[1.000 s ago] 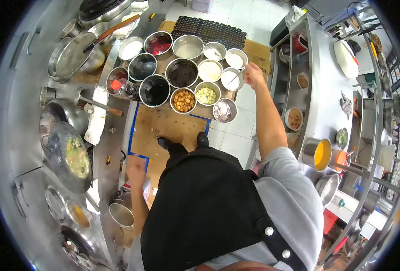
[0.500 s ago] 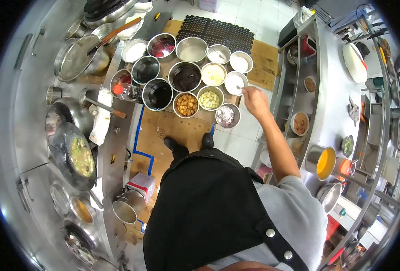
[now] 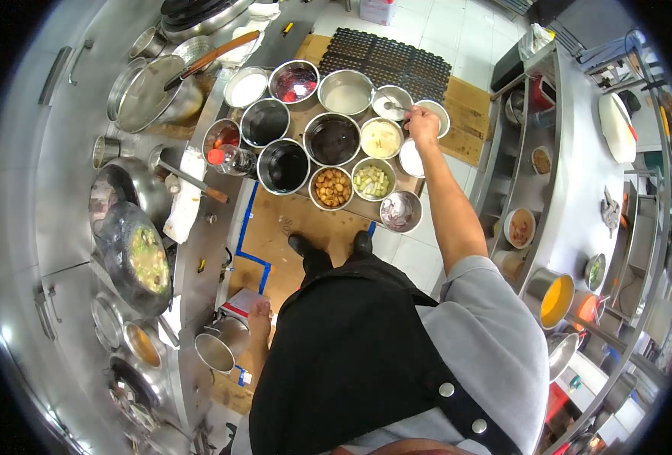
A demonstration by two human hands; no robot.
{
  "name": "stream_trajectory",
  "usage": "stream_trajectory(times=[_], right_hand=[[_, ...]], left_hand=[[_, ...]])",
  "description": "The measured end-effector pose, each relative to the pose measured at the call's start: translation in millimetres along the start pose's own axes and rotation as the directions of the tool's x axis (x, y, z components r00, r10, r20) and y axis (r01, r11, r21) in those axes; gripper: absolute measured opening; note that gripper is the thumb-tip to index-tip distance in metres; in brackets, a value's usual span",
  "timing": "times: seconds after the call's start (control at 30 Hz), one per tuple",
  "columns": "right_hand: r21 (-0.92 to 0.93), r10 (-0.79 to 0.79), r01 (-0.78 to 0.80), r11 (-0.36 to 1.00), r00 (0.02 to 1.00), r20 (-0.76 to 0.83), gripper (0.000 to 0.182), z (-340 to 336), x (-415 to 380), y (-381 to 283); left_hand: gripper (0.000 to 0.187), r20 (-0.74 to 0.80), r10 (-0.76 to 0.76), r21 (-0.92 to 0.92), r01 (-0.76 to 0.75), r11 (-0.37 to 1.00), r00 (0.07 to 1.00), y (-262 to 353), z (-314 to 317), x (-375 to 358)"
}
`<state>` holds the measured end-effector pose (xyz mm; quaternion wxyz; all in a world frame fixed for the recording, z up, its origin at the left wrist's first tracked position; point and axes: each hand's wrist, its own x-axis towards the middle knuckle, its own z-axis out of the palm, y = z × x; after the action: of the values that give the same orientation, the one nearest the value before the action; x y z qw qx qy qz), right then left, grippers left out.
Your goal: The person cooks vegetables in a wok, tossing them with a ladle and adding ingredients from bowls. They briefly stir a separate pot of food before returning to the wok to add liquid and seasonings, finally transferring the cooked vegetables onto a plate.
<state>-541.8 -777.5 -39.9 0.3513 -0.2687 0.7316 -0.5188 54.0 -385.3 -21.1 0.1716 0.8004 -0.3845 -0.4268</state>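
My right hand (image 3: 424, 125) is closed on the handle of a small metal spoon (image 3: 396, 108), which reaches over a metal bowl of white powder (image 3: 385, 95). Just below my wrist sits another bowl of white contents (image 3: 411, 159), partly covered by my forearm. A bowl with a cream-coloured substance (image 3: 381, 139) stands to the left of the hand. Low on the left, my left hand (image 3: 260, 313) hangs beside an empty-looking metal pot (image 3: 216, 352) and a box; its fingers are small and blurred.
Several bowls hold dark liquid (image 3: 332, 140), browned pieces (image 3: 330, 188), pale green cubes (image 3: 372, 180) and sliced onion (image 3: 401, 211). A red-capped bottle (image 3: 233, 160) lies among them. On the left stove is a wok of food (image 3: 142, 258); a steel counter (image 3: 579, 197) runs along the right.
My right hand has moved with the spoon from the nearer white-filled bowl to the bowl behind it. My left hand has come into view at the lower left. The view has shifted slightly.
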Motion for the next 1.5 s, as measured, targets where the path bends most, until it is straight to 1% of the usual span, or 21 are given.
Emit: stream_trajectory(times=[0.03, 0.1, 0.13, 0.2, 0.3, 0.5, 0.63, 0.7, 0.73, 0.77, 0.8, 0.83, 0.9, 0.93, 1.03, 1.17, 1.23, 1.33, 1.43, 1.47, 1.5], right_hand=[[-0.011, 0.003, -0.003, 1.000, 1.000, -0.002, 0.035, 2.9, 6.4, 5.3], [-0.034, 0.008, -0.008, 0.999, 1.000, -0.010, 0.035, 7.5, 12.5, 6.5], [-0.041, 0.019, -0.019, 0.999, 1.000, 0.003, 0.035, 9.1, 11.9, 4.7], [-0.054, 0.038, -0.036, 0.998, 0.999, 0.028, 0.034, 11.4, 11.9, 1.5], [0.018, 0.077, -0.078, 0.997, 0.996, 0.052, 0.032, 12.5, 15.7, 6.3], [0.328, 0.235, -0.252, 0.910, 0.968, 0.092, 0.029, -33.4, -17.7, -11.9], [0.387, 0.166, -0.198, 0.901, 0.979, 0.115, 0.029, -50.7, -50.0, -38.4], [0.387, 0.068, -0.133, 0.912, 0.982, 0.176, 0.029, -43.3, -77.7, -68.2], [0.395, 0.036, -0.118, 0.911, 0.977, 0.210, 0.028, -30.6, -99.3, -93.1], [0.371, -0.030, -0.053, 0.927, 0.976, 0.214, 0.028, -13.5, -107.5, -99.2], [0.437, -0.058, -0.061, 0.898, 0.965, 0.254, 0.029, 7.8, -123.2, -112.1], [0.420, -0.048, -0.091, 0.903, 0.950, 0.309, 0.033, 33.6, -151.6, -139.7], [0.404, -0.165, -0.028, 0.915, 0.885, 0.436, 0.034, 89.9, -199.4, -170.9], [0.364, -0.159, -0.012, 0.931, 0.886, 0.436, 0.035, 124.0, -238.7, -192.6], [0.317, -0.264, 0.076, 0.945, 0.750, 0.607, 0.033, 221.1, -345.8, -225.5], [0.323, -0.504, 0.439, 0.839, 0.401, 0.765, 0.031, 343.4, -446.1, -230.1], [0.411, -0.631, 0.514, 0.753, 0.387, 0.672, 0.030, 363.1, -479.1, -263.5], [0.482, -0.732, 0.570, 0.666, 0.375, 0.569, 0.030, 356.5, -482.1, -277.6], [0.325, -0.519, 0.428, 0.843, 0.491, 0.700, 0.029, 316.6, -459.7, -237.1], [0.348, -0.576, 0.481, 0.804, 0.489, 0.655, 0.028, 302.6, -443.2, -206.6], [0.229, -0.521, 0.527, 0.818, 0.512, 0.683, 0.027, 275.6, -423.5, -181.7]], left_hand=[[0.026, 0.020, 0.259, 0.228, -0.257, 0.939, 0.966, -12.9, -3.8, 2.8], [0.030, 0.231, 0.658, 0.583, -0.643, 0.496, 0.717, -107.7, -8.2, 20.1], [0.027, 0.214, 0.642, 0.573, -0.627, 0.528, 0.736, -184.5, 5.0, 30.5], [0.027, 0.247, 0.213, 0.456, -0.308, 0.835, 0.945, -191.6, -4.6, 6.1], [0.026, 0.250, -0.053, 0.424, -0.060, 0.904, 0.967, -192.8, -9.3, -21.6], [0.024, 0.262, -0.134, 0.411, 0.015, 0.912, 0.956, -190.7, -13.3, -21.1], [0.023, 0.232, -0.077, 0.383, -0.019, 0.923, 0.970, -194.6, -13.3, -0.9], [0.029, 0.083, -0.224, 0.215, 0.202, 0.956, 0.971, -171.2, -11.8, 3.0], [0.036, 0.109, 0.230, 0.446, -0.254, 0.858, 0.967, -198.4, -16.3, 17.8], [0.043, 0.239, 0.595, 0.628, -0.589, 0.508, 0.768, -234.2, -21.2, 30.4], [0.046, 0.108, 0.306, 0.438, -0.322, 0.839, 0.946, -223.1, -26.7, 23.6], [0.049, 0.073, -0.030, 0.159, 0.018, 0.987, 0.997, -201.1, -29.1, 19.7], [0.050, -0.034, -0.129, -0.031, 0.128, 0.991, 0.991, -181.4, -40.2, 9.6], [0.050, -0.070, -0.173, -0.123, 0.164, 0.979, 0.982, -181.5, -48.8, 5.3], [0.051, -0.109, -0.184, -0.048, 0.180, 0.983, 0.977, -197.9, -74.0, -5.8], [0.049, -0.164, -0.155, -0.018, 0.155, 0.988, 0.974, -282.5, -92.7, -15.7], [0.048, -0.194, -0.141, 0.015, 0.146, 0.989, 0.971, -340.3, -90.5, -20.4], [0.038, -0.201, -0.492, -0.408, 0.384, 0.828, 0.847, -343.5, -100.1, -49.7], [0.029, 0.012, -0.639, -0.453, 0.574, 0.682, 0.769, -372.5, -92.3, -66.1], [0.025, -0.042, -0.472, -0.329, 0.434, 0.839, 0.880, -377.6, -88.9, -77.2], [0.022, -0.029, -0.425, -0.317, 0.395, 0.862, 0.905, -382.5, -80.0, -80.4]])
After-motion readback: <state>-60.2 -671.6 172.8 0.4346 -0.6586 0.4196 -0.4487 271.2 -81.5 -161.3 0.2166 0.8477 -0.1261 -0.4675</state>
